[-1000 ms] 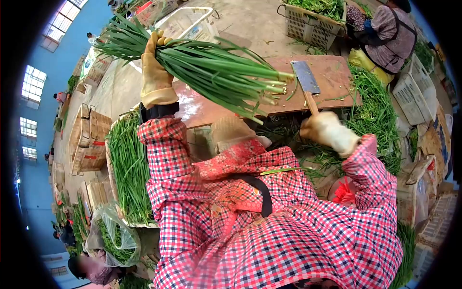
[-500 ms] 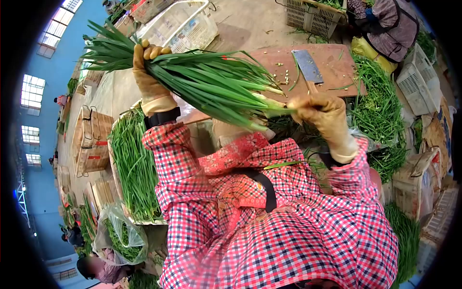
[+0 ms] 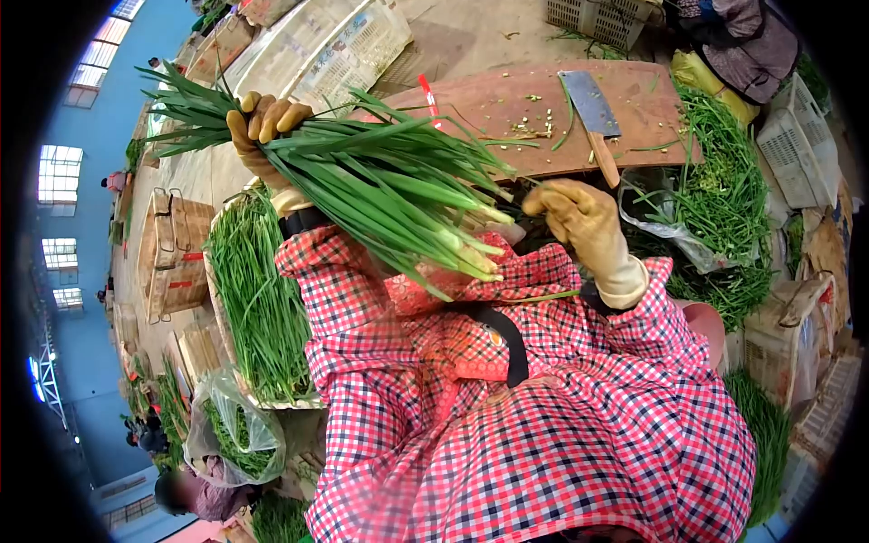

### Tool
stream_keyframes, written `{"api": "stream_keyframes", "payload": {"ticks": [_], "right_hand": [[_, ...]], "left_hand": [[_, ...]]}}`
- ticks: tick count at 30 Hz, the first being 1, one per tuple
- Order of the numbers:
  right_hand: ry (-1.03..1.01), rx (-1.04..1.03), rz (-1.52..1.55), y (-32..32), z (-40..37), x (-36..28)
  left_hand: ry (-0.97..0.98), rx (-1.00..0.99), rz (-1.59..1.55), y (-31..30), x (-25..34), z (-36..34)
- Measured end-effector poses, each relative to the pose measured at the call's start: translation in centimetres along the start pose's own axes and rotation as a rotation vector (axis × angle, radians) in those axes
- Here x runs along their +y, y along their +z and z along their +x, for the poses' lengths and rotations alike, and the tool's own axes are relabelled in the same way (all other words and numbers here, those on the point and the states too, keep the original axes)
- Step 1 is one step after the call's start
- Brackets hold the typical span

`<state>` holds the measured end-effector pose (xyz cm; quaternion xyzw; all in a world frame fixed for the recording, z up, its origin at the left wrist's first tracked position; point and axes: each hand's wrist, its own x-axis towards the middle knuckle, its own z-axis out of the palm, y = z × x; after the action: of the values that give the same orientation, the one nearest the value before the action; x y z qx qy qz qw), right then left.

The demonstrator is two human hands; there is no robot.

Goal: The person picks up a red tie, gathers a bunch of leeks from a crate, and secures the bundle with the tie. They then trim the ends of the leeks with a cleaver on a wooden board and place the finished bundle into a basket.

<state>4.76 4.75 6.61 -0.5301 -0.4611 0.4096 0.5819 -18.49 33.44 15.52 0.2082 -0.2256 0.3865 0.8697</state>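
Left hand point(image 3: 258, 131), gloved, is closed tight round the leafy end of one bunch point(image 3: 389, 190) of green stalks. The bunch runs from this grip down and rightward, and its pale cut ends stop just short of the right hand point(image 3: 584, 222). Right hand, gloved, has its fingers curled near those ends; I cannot tell whether it pinches anything. Below the left grip lies a bed of greens point(image 3: 258, 299), close under the forearm. Beyond the right hand is the near edge of one board point(image 3: 489, 109), on which one cleaver point(image 3: 590, 101) lies flat with its handle toward that hand. The board is bare left of the blade, save for scraps. Right of the right hand is a pile point(image 3: 715, 208) of loose stalks. Farther out a second person point(image 3: 738, 36) sits.
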Motion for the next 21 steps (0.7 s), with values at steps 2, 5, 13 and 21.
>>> {"api": "stream_keyframes", "payload": {"ticks": [2, 5, 13, 21], "right_hand": [[-0.067, 0.005, -0.205, -0.9, -1.2, 1.1], [-0.092, -0.017, -0.6, -3.2, -2.3, 4.3], [0.298, -0.074, -0.581, -7.0, -6.0, 10.5], [0.078, -0.303, 0.108, -3.1, -0.1, 4.4]], "left_hand": [[-0.022, -0.036, -0.002, -0.3, 0.5, 0.0], [-0.073, -0.067, 0.084, -0.8, 0.1, -0.2], [-0.098, -0.168, 0.113, -2.0, -0.8, -0.4], [0.022, -0.311, -0.034, -1.9, 0.3, -0.2]]}}
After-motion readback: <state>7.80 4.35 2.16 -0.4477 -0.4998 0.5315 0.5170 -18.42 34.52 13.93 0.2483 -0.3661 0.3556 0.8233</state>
